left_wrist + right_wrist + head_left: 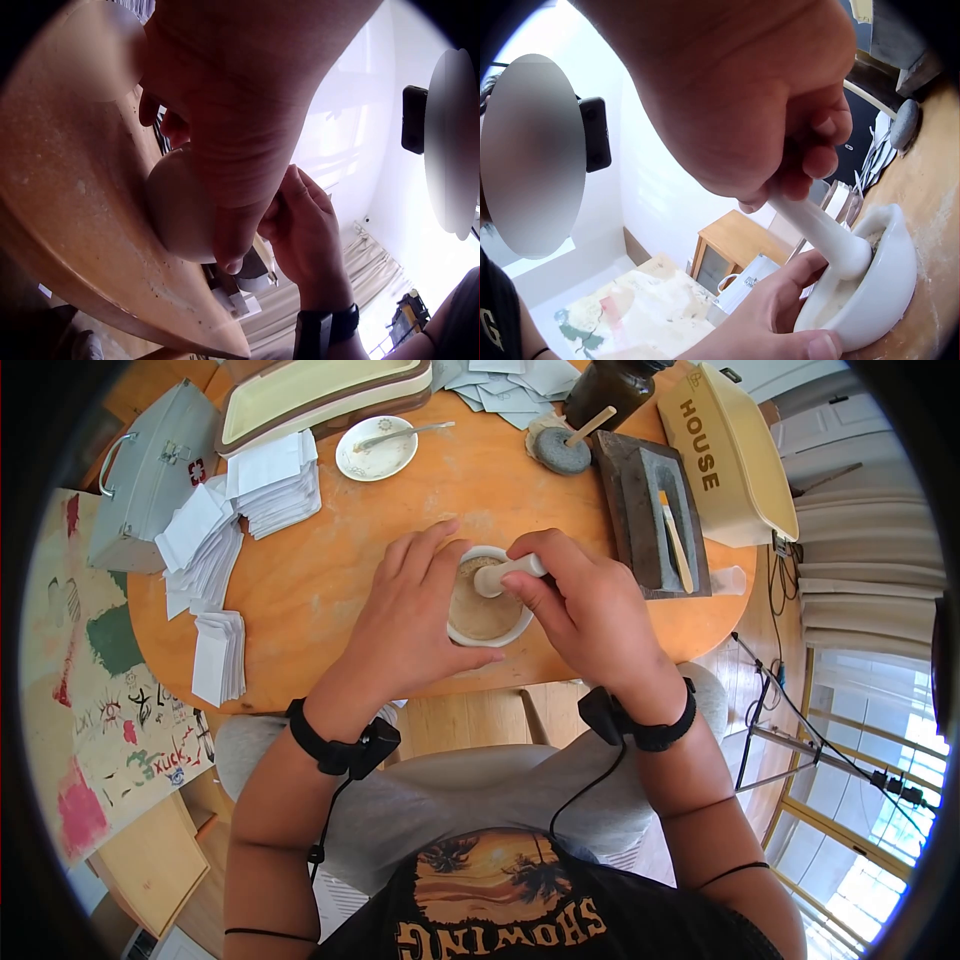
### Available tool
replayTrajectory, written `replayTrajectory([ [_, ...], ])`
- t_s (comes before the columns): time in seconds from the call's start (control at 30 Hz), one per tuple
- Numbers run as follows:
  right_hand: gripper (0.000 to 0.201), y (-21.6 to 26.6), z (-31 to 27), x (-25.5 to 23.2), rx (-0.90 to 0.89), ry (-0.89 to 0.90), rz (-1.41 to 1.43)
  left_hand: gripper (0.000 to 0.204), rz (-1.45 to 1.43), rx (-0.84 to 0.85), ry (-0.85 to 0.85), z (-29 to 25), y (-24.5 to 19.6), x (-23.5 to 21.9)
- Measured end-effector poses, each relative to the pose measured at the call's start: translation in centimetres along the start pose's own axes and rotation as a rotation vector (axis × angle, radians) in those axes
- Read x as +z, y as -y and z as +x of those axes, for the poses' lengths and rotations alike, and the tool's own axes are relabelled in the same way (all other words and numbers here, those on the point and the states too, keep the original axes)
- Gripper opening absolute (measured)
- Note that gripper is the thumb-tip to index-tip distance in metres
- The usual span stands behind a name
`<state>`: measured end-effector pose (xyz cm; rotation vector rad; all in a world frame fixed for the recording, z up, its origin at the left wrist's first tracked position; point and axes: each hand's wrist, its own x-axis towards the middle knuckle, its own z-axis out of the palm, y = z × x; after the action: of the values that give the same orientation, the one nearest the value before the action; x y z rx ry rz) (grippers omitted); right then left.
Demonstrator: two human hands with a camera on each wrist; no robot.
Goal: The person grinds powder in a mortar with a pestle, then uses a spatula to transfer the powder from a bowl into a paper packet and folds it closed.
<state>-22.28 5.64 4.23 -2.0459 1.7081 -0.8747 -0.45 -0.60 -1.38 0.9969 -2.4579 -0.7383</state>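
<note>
A white mortar (457,628) stands on the wooden table with a beige powder (485,615) inside. My left hand (400,610) holds it from the left, thumb at the near side and fingers spread round the far side. The right hand (605,610) grips the handle of a white pestle (821,236), which leans into the bowl. In the head view the pestle's rounded head lies over the powder, toward the far right of the bowl. From the right wrist, the pestle's head shows inside the mortar's wall (889,300). The left wrist view shows the mortar's outside (176,206) beneath my left hand.
Stacks of white paper packets (272,485) and a grey metal case (165,470) stand at left. Behind are a small dish (350,460) with a utensil and a cream tray (300,410). A dark stone slab (630,520), a round stone (562,452) and a yellow HOUSE box (735,470) stand at right.
</note>
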Motion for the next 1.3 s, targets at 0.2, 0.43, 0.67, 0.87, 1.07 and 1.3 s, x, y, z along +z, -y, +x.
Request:
replayTrajectory([
  [0.2,0.02,-0.2,0.0,0.0,-0.068,-0.004,-0.022,0.104,0.003,0.006,0.001,0.0,0.0,0.0],
  [0.43,0.021,0.7,-0.3,-1.1,0.014,0.014,-0.015,0.105,0.001,0.004,0.005,0.0,0.1,0.1],
  [0.67,0.021,0.1,-0.3,-1.0,-0.06,0.025,-0.12,0.104,0.006,0.009,0.0,0.0,0.1,0.1],
  [0.87,0.021,0.1,-0.3,-1.2,-0.047,0.032,-0.107,0.107,-0.007,0.007,0.001,-0.1,0.1,0.1],
  [1.07,0.021,0.8,-0.5,-1.4,-0.039,0.089,-0.074,0.105,-0.003,0.009,-0.003,-0.1,0.2,0.1],
  [1.3,0.022,1.3,-0.6,-1.6,-0.087,0.127,-0.049,0.106,0.009,0.009,0.004,0.0,0.4,0.2],
])
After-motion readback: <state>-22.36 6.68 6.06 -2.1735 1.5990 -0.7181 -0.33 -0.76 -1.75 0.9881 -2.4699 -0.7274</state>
